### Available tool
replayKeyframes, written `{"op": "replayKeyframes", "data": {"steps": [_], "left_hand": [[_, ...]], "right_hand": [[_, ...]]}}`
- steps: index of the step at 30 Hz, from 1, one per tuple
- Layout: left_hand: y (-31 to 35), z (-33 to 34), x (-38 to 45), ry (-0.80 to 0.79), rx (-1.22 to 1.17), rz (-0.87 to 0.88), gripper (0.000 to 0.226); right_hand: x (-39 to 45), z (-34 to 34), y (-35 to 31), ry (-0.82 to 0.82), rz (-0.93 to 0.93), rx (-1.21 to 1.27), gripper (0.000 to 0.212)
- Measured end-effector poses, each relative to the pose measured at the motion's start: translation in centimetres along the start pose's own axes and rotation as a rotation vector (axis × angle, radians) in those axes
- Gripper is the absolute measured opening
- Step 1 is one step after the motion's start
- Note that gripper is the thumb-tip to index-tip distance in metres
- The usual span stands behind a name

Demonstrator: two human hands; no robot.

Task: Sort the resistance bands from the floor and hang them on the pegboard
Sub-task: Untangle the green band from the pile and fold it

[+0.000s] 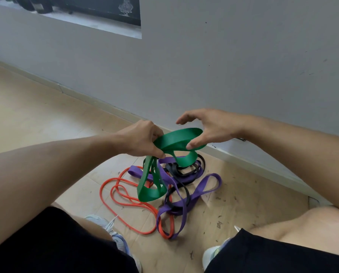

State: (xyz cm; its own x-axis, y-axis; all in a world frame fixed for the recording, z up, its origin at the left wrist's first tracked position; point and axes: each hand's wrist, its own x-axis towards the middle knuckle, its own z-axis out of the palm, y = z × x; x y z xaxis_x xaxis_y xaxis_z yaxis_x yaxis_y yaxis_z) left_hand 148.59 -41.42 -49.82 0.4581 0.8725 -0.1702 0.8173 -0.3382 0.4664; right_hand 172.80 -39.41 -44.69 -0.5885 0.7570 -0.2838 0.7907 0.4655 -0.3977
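Observation:
A wide green resistance band point(171, 142) is lifted above the pile, its lower loops hanging down to the floor. My left hand point(143, 137) grips its near end with curled fingers. My right hand point(206, 128) is spread over the far loop, thumb under the band and fingers arched above it. Below lie tangled bands on the floor: thin red ones point(113, 196), purple ones point(206, 186) and black ones point(181, 171). No pegboard is in view.
A grey wall point(223, 66) with a pale skirting board point(263, 164) runs diagonally just behind the pile. The wooden floor point(36, 115) is strewn with small debris near the bands. My knees and shoes point(113, 231) frame the pile at the bottom.

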Motion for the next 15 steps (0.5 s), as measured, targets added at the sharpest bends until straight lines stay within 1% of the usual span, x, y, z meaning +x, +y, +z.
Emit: {"op": "replayKeyframes", "data": {"steps": [2, 3, 5, 6, 8, 9, 11, 13, 15], "left_hand": [[0.1, 0.1, 0.2, 0.025, 0.004, -0.003, 0.033], [0.2, 0.1, 0.3, 0.035, -0.001, -0.010, 0.033], [0.5, 0.1, 0.4, 0.054, -0.018, -0.034, 0.031], [0.6, 0.0, 0.4, 0.062, -0.026, -0.042, 0.031], [0.7, -0.2, 0.3, 0.070, -0.049, -0.047, 0.028], [0.7, -0.4, 0.2, 0.069, -0.074, -0.049, 0.026], [0.7, -0.8, -0.1, 0.078, -0.151, -0.067, 0.022], [0.9, -1.1, -0.2, 0.102, -0.228, -0.081, 0.019], [1.3, -1.4, -0.3, 0.131, -0.313, -0.085, 0.017]], "right_hand": [[0.2, 0.4, -1.3, 0.039, -0.042, -0.049, 0.082], [0.5, 0.7, -1.9, 0.055, -0.062, -0.081, 0.084], [1.1, 1.6, -2.7, 0.059, -0.063, -0.168, 0.081], [1.4, 2.1, -2.8, 0.056, -0.040, -0.216, 0.075], [1.8, 2.7, -2.4, 0.050, 0.017, -0.284, 0.053], [1.8, 2.9, -2.1, 0.044, 0.037, -0.261, 0.041], [1.8, 3.0, -1.4, 0.033, 0.050, -0.141, 0.025], [1.7, 2.8, -0.9, 0.065, 0.030, -0.051, 0.017], [1.6, 2.3, -0.6, 0.134, 0.009, 0.045, 0.015]]}}
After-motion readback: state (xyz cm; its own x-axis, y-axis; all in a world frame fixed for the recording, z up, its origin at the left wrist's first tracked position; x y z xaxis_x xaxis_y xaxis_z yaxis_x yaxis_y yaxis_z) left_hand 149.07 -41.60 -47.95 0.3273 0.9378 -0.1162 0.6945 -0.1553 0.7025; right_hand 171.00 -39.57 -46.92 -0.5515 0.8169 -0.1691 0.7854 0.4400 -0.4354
